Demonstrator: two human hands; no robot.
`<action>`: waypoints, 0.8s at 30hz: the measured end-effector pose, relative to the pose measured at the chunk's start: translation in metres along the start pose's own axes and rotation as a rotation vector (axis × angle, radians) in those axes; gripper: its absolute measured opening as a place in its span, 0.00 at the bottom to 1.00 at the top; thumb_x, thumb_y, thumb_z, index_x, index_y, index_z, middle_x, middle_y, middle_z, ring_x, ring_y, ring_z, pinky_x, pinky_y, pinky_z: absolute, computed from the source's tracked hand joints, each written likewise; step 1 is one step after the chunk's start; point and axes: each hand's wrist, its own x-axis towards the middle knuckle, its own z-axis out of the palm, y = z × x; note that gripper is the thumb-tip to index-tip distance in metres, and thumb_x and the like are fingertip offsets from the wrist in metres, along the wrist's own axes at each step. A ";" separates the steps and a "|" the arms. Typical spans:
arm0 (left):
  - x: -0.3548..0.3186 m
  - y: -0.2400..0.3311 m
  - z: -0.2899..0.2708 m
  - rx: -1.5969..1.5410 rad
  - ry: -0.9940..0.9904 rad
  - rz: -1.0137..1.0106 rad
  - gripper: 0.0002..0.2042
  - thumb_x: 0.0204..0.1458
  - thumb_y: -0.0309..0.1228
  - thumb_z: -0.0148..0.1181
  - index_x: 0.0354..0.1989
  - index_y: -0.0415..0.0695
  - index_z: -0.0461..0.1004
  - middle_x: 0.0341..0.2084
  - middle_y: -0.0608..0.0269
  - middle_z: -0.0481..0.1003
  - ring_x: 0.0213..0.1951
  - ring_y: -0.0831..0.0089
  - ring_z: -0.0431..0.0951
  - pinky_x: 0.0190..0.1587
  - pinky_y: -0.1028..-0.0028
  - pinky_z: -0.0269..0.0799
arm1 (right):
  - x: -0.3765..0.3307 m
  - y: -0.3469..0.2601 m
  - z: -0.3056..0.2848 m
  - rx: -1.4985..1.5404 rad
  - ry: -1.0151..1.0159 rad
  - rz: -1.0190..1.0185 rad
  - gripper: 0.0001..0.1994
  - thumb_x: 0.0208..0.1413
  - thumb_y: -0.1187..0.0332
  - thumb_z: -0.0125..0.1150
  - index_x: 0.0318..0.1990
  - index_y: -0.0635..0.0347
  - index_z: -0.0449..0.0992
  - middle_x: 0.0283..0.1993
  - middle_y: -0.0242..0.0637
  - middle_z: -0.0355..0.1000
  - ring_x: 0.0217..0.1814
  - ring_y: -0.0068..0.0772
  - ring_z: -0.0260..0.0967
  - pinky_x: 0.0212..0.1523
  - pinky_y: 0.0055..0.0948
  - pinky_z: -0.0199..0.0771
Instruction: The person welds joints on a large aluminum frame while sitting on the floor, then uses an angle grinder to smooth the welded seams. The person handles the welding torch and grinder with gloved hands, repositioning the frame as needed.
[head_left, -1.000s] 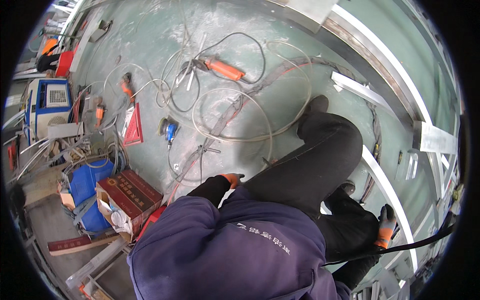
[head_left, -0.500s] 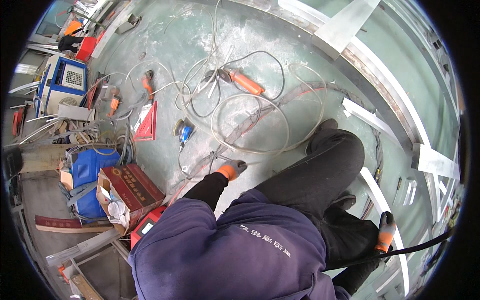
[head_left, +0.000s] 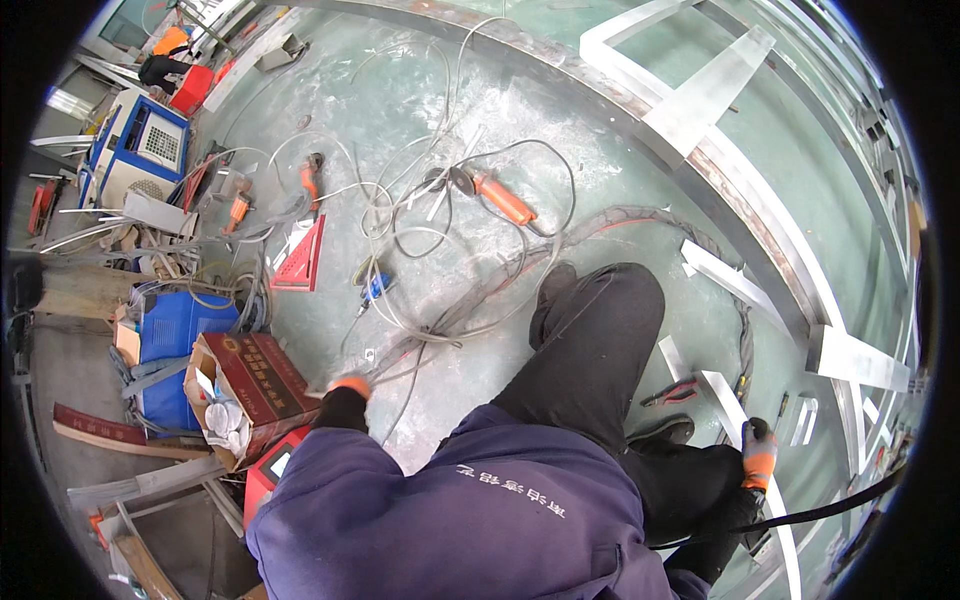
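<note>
My left hand (head_left: 350,384), in an orange-cuffed glove, is blurred beside the printed cardboard box (head_left: 262,375). It appears closed on a clear hose (head_left: 405,373), which trails from it to loose loops on the floor; the fingertips are smeared. At my bent right knee is my right hand (head_left: 759,455), gloved in grey and orange. A pale metal strip (head_left: 722,395) runs beneath or beside it; whether the fingers grip it is unclear. Red-handled pliers (head_left: 672,393) lie near my shoe. Beyond the hose loops are an orange grinder (head_left: 505,201) and a blue sander (head_left: 376,287).
A red triangular square (head_left: 300,262) and two smaller orange tools lie ahead left. Blue equipment (head_left: 185,335) and a red device (head_left: 265,475) flank the box. A long metal frame (head_left: 650,135) crosses ahead to the right. A dark cable bundle (head_left: 610,217) snakes across the floor.
My left hand has swept left and back toward the box, and the hose loops have drawn left. My left-side knee has shifted left. The pliers have come into view; my right hand stays by the knee.
</note>
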 end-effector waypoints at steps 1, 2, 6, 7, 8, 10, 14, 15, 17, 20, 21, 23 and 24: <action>-0.001 -0.028 0.018 0.039 -0.097 -0.073 0.20 0.58 0.43 0.47 0.49 0.47 0.81 0.51 0.54 0.78 0.54 0.57 0.77 0.53 0.57 0.72 | -0.004 0.001 -0.004 -0.095 -0.028 0.006 0.12 0.55 0.61 0.65 0.42 0.57 0.80 0.34 0.50 0.78 0.36 0.52 0.77 0.39 0.43 0.75; -0.024 -0.027 0.002 0.059 -0.127 -0.224 0.20 0.59 0.44 0.48 0.50 0.49 0.81 0.53 0.57 0.77 0.55 0.60 0.78 0.52 0.57 0.73 | -0.007 -0.007 -0.012 -0.112 -0.070 0.057 0.12 0.55 0.61 0.65 0.42 0.57 0.80 0.34 0.49 0.78 0.36 0.51 0.77 0.39 0.43 0.75; -0.050 -0.085 0.036 0.129 -0.132 -0.307 0.20 0.58 0.44 0.50 0.55 0.53 0.78 0.55 0.59 0.76 0.58 0.65 0.75 0.56 0.60 0.71 | 0.015 0.003 0.005 -0.086 -0.156 0.085 0.14 0.54 0.59 0.65 0.42 0.57 0.80 0.33 0.48 0.79 0.36 0.50 0.77 0.38 0.43 0.75; -0.055 -0.062 0.025 0.192 -0.089 -0.216 0.19 0.57 0.43 0.51 0.53 0.52 0.79 0.54 0.58 0.76 0.57 0.64 0.76 0.56 0.61 0.71 | 0.021 -0.006 0.005 -0.109 -0.172 0.091 0.14 0.54 0.59 0.66 0.42 0.57 0.80 0.33 0.47 0.79 0.36 0.50 0.78 0.38 0.43 0.76; -0.036 -0.043 0.022 0.228 -0.061 -0.090 0.19 0.58 0.44 0.50 0.51 0.51 0.80 0.53 0.57 0.77 0.56 0.62 0.77 0.56 0.61 0.71 | 0.027 -0.017 0.005 -0.132 -0.187 0.098 0.14 0.53 0.58 0.66 0.42 0.57 0.80 0.33 0.47 0.79 0.37 0.50 0.78 0.39 0.43 0.76; -0.015 0.025 -0.030 0.091 0.027 0.064 0.19 0.56 0.46 0.52 0.46 0.47 0.81 0.48 0.54 0.79 0.52 0.57 0.78 0.54 0.59 0.71 | 0.038 -0.026 0.008 -0.167 -0.215 0.094 0.15 0.53 0.58 0.66 0.43 0.57 0.80 0.33 0.46 0.79 0.37 0.50 0.78 0.39 0.43 0.76; 0.056 0.157 -0.086 -0.410 0.481 0.363 0.18 0.54 0.47 0.58 0.49 0.52 0.77 0.45 0.50 0.78 0.49 0.50 0.76 0.53 0.55 0.71 | 0.062 -0.035 0.020 -0.186 -0.291 0.073 0.15 0.53 0.58 0.66 0.44 0.56 0.80 0.35 0.46 0.80 0.37 0.48 0.78 0.40 0.41 0.76; 0.052 0.200 -0.124 -0.470 0.433 0.371 0.25 0.54 0.50 0.58 0.57 0.51 0.71 0.51 0.50 0.75 0.51 0.51 0.75 0.54 0.57 0.70 | 0.060 -0.033 0.020 -0.191 -0.313 0.110 0.15 0.53 0.58 0.66 0.44 0.56 0.80 0.35 0.46 0.80 0.38 0.48 0.78 0.40 0.41 0.76; 0.099 0.249 -0.111 -0.452 0.371 0.377 0.37 0.50 0.55 0.61 0.65 0.50 0.63 0.61 0.51 0.66 0.60 0.51 0.69 0.59 0.55 0.68 | 0.072 -0.053 0.016 -0.234 -0.377 0.146 0.15 0.53 0.59 0.65 0.44 0.56 0.80 0.36 0.46 0.80 0.38 0.48 0.78 0.41 0.41 0.76; 0.107 0.319 -0.117 -0.070 0.084 0.391 0.53 0.37 0.65 0.67 0.71 0.50 0.55 0.70 0.42 0.49 0.69 0.36 0.48 0.69 0.50 0.51 | 0.065 -0.059 0.009 -0.254 -0.376 0.179 0.14 0.54 0.60 0.65 0.45 0.58 0.80 0.37 0.45 0.80 0.39 0.45 0.78 0.42 0.39 0.76; 0.110 0.330 -0.118 -0.088 0.046 0.333 0.53 0.37 0.64 0.67 0.71 0.51 0.54 0.70 0.42 0.51 0.68 0.31 0.48 0.68 0.48 0.53 | 0.064 -0.058 0.008 -0.244 -0.362 0.168 0.14 0.55 0.61 0.65 0.45 0.58 0.80 0.38 0.45 0.80 0.40 0.44 0.79 0.42 0.38 0.76; 0.134 0.338 -0.122 -0.252 0.017 0.226 0.52 0.38 0.64 0.67 0.71 0.52 0.55 0.69 0.42 0.53 0.68 0.36 0.53 0.67 0.48 0.54 | 0.058 -0.041 0.010 -0.097 -0.272 0.143 0.13 0.55 0.63 0.64 0.45 0.60 0.79 0.37 0.45 0.80 0.40 0.41 0.79 0.43 0.36 0.76; 0.147 0.329 -0.124 -0.235 -0.063 0.345 0.51 0.39 0.63 0.66 0.71 0.51 0.55 0.69 0.41 0.54 0.67 0.38 0.56 0.66 0.49 0.56 | 0.057 -0.032 0.011 -0.023 -0.227 0.126 0.13 0.56 0.64 0.64 0.45 0.61 0.79 0.37 0.45 0.80 0.40 0.39 0.79 0.43 0.35 0.76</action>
